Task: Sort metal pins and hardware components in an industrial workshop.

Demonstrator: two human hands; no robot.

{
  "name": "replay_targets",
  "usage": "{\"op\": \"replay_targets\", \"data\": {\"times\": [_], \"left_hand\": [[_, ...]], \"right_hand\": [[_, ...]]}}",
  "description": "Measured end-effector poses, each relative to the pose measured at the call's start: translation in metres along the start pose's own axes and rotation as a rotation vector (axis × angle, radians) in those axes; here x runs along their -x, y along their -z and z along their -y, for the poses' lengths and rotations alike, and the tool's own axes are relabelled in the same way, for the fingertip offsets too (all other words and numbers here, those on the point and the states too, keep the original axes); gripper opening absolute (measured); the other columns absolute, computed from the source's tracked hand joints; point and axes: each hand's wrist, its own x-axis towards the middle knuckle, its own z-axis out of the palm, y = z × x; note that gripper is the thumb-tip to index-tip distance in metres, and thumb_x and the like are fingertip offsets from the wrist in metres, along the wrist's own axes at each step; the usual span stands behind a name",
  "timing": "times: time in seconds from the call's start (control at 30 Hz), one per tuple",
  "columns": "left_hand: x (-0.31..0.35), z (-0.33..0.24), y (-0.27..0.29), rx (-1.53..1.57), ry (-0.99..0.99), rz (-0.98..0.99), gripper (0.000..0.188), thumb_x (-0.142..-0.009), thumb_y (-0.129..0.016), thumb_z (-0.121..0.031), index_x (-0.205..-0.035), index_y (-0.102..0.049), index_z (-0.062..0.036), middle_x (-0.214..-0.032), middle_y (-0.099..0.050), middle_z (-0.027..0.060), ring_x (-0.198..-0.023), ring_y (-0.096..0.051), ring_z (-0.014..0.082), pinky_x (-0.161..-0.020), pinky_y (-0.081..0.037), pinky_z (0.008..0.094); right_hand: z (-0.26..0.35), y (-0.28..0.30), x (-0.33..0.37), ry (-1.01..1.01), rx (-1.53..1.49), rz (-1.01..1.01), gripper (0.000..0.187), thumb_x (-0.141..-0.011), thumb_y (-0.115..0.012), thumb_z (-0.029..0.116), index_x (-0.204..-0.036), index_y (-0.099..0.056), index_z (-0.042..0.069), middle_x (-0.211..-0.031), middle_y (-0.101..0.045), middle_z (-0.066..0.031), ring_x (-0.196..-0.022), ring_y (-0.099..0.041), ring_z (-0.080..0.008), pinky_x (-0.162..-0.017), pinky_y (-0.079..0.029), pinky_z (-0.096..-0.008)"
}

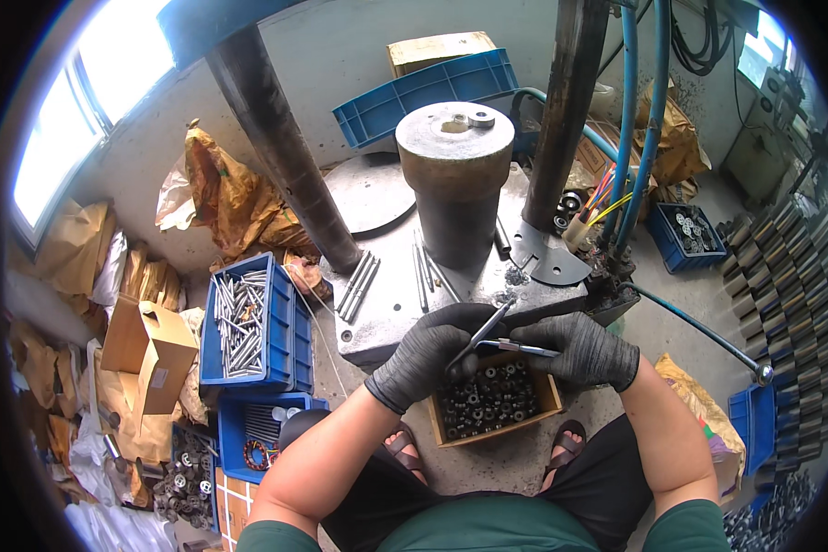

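Both my hands wear dark grey knit gloves and are close together over the front edge of the press table (pixel 377 336). In my left hand (pixel 419 361) a slim silver metal shaft (pixel 493 322) is gripped, its end tilted up and to the right. My right hand (pixel 591 350) has its fingers closed on a second slim metal shaft (pixel 529 349), which lies nearly level and crosses close to the first. Whether the two shafts touch, I cannot tell. Just below is a cardboard box (pixel 550 397) holding many small dark ring-shaped parts (pixel 489 397).
On the table stands a thick steel cylinder (pixel 457 198) with a small ring (pixel 481 120) on top. Loose shafts (pixel 359 287) lie left of it. Two dark columns (pixel 290 152) rise from the table. A blue crate (pixel 285 336) at left holds many shafts; blue hoses (pixel 627 138) hang right.
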Motion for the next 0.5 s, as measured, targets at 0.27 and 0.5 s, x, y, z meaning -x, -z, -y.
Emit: {"op": "replay_targets", "data": {"times": [0.27,0.5], "left_hand": [[-0.008,0.007,0.009,0.244,-0.042,0.007,0.058,-0.086,-0.055,-0.003,-0.142,-0.048,0.0085,-0.120,-0.068,0.0227,-0.064,-0.066,0.0172,-0.052,-0.055,0.0232],[-0.010,-0.002,0.016,0.310,-0.017,0.096,0.058,-0.089,-0.058,-0.009,-0.144,-0.046,0.0064,-0.118,-0.067,0.0222,-0.061,-0.064,0.0176,-0.047,-0.051,0.0259]], "right_hand": [[-0.002,-0.016,-0.006,0.150,0.201,-0.137,0.057,-0.085,-0.076,0.006,-0.140,-0.060,0.004,-0.125,-0.069,-0.0148,-0.115,-0.068,-0.0246,-0.099,-0.054,-0.0373],[-0.011,-0.021,-0.005,-0.225,-0.726,0.195,0.060,-0.091,-0.077,0.016,-0.146,-0.054,0.002,-0.111,-0.068,-0.0050,-0.102,-0.065,-0.0132,-0.089,-0.054,-0.0300]]}}
